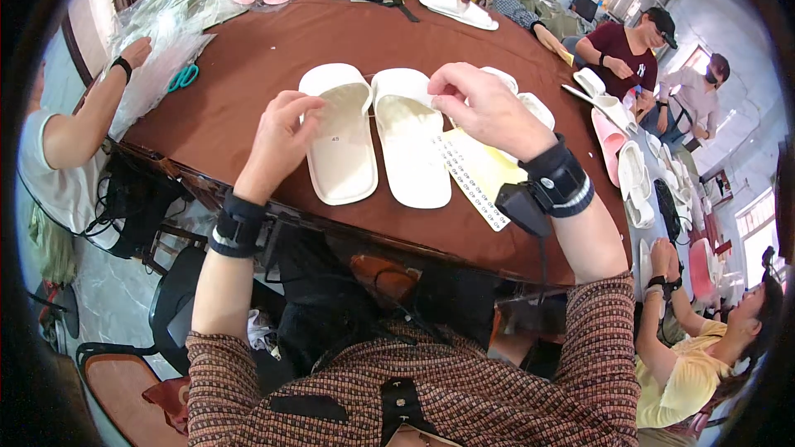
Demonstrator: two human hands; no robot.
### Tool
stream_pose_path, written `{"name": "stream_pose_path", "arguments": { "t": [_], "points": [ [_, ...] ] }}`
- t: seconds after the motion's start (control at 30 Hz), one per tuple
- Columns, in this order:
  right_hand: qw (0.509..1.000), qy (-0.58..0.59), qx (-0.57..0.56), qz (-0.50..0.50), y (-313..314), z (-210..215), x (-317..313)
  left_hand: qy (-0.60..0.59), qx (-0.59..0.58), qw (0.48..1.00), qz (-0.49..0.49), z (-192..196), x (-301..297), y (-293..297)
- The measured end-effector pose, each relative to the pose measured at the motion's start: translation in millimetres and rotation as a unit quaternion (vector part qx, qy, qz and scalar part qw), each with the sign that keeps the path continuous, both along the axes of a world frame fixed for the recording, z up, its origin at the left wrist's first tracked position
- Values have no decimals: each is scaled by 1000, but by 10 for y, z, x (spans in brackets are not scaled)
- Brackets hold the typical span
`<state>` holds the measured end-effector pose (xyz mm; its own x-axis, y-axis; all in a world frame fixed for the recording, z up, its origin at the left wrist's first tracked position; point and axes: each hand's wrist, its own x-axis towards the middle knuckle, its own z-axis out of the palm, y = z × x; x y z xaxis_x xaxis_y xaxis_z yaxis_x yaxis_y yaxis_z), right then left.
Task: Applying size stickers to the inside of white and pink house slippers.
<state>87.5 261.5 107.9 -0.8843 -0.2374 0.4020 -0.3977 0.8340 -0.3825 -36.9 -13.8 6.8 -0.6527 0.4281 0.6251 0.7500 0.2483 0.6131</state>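
I keep both hands pinched at frame centre, left hand (277, 136) steadying the left slipper (339, 136), right hand (480, 108) fingering the right slipper (410, 141), soles-up on the table (248, 66) for sticker access.

Small footwear workshop, brown table (248, 58) of white slippers (339, 136), bagged stock (166, 8), seated co-workers (629, 54) packing

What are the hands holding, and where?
Right hand pinches the top edge of the right cream foam slipper; left hand only touches the left one.
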Motion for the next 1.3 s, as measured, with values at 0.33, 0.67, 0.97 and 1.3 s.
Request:
{"name": "stream_pose_path", "arguments": {
  "t": [0.33, 0.67, 0.97, 1.3],
  "points": [
    [980, -80, 181, -23, 87, -389, -738, 110, -46, 990, 73, -394, -356, -70],
    [970, -40, 239, -7, -114, -445, -857, 58, -39, 996, 63, -380, -308, -99],
    [961, 15, 275, 17, -184, -443, -839, 53, -80, 993, 71, -333, -264, -99],
    [919, 103, 381, -8, -222, -559, -1018, 26, -23, 999, 35, -346, -313, -83]
  ]
}}
